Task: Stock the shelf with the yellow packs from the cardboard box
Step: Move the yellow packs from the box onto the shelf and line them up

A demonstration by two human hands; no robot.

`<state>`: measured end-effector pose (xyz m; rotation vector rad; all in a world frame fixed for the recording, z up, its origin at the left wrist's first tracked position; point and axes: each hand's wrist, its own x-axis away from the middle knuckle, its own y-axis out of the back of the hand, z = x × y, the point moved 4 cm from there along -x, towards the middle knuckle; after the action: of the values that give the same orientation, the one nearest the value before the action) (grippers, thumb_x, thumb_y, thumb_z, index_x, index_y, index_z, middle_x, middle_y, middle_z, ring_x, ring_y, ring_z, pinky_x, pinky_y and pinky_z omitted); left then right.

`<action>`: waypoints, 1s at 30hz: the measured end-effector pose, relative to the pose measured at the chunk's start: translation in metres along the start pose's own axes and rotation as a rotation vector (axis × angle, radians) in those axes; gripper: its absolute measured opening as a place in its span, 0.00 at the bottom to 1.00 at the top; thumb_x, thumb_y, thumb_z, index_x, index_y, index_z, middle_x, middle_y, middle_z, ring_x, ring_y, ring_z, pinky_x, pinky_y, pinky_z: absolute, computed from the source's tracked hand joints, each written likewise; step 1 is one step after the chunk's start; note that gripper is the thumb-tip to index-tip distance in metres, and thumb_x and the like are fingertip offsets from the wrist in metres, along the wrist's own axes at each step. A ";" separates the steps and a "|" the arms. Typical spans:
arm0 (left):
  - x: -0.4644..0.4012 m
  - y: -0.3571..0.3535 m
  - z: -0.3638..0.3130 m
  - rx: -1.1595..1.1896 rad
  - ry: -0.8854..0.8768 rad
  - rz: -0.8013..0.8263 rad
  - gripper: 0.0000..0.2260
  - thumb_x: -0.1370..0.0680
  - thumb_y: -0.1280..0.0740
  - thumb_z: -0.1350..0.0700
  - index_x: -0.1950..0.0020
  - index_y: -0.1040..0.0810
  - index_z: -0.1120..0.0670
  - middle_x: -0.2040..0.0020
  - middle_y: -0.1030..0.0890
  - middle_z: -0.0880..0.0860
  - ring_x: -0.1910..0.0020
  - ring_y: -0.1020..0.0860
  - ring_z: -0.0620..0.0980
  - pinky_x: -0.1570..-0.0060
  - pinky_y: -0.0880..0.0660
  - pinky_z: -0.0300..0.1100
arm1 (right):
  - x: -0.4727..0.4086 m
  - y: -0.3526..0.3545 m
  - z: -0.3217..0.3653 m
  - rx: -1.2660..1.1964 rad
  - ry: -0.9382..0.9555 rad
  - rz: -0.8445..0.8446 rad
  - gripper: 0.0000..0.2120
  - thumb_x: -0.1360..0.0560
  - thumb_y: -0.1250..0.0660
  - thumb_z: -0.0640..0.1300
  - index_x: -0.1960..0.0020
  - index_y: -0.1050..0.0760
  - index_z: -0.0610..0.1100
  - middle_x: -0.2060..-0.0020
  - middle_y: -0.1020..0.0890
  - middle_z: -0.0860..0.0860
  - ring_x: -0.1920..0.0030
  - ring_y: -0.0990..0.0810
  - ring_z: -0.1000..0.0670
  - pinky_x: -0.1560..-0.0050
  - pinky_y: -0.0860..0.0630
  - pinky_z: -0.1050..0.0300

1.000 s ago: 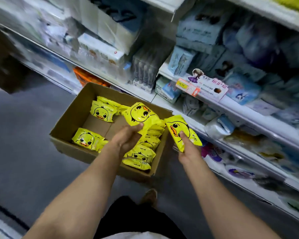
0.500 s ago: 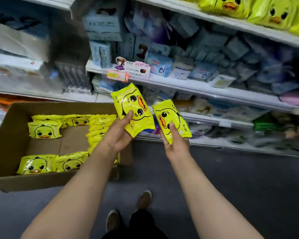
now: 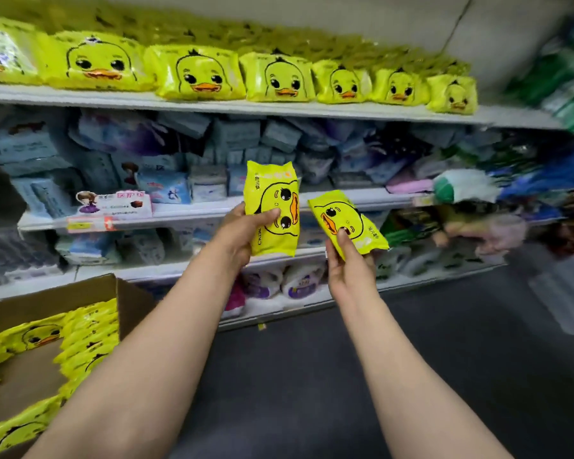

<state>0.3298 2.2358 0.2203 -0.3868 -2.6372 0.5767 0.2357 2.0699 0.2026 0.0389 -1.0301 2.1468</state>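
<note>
Your two forearms are bare from the bottom edge up to the wrists, with no sleeves showing. Your left hand (image 3: 242, 233) and right hand (image 3: 348, 270) carry no gloves, rings or watch.

We see the white metal top shelf (image 3: 279, 109) carrying a row of yellow duck-face packs (image 3: 199, 74); the brown cardboard box (image 3: 113, 293) rests on the dark grey floor (image 3: 312, 376).

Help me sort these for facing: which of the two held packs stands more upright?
The pack in the left hand: its long side runs nearly straight up. The pack in the right hand, leans well over to the left.
</note>
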 end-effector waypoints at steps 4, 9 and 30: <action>-0.017 -0.089 -0.004 -0.152 -0.009 0.028 0.17 0.28 0.29 0.68 0.39 0.22 0.62 0.46 0.17 0.63 0.64 0.16 0.53 0.64 0.18 0.52 | -0.037 0.023 0.079 -0.042 0.062 0.004 0.13 0.25 0.30 0.31 0.45 0.22 0.45 0.47 0.16 0.47 0.48 0.17 0.48 0.57 0.17 0.57; -0.046 -0.188 -0.001 -0.298 -0.074 0.061 0.16 0.28 0.28 0.68 0.41 0.21 0.60 0.46 0.17 0.61 0.62 0.17 0.53 0.60 0.18 0.50 | -0.076 0.051 0.162 -0.106 0.130 -0.008 0.13 0.26 0.28 0.33 0.43 0.22 0.42 0.44 0.16 0.44 0.48 0.16 0.46 0.56 0.17 0.57; -0.227 -0.454 -0.041 -0.632 -0.301 0.149 0.13 0.32 0.21 0.61 0.52 0.20 0.57 0.57 0.16 0.54 0.66 0.19 0.49 0.75 0.25 0.35 | -0.319 0.050 0.363 -0.300 0.347 -0.012 0.20 0.25 0.30 0.32 0.34 0.29 0.39 0.37 0.20 0.40 0.39 0.20 0.42 0.49 0.17 0.52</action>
<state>0.4666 1.7730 0.3821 -0.7323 -3.0580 -0.1994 0.3361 1.6072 0.3124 -0.4529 -1.1234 1.8790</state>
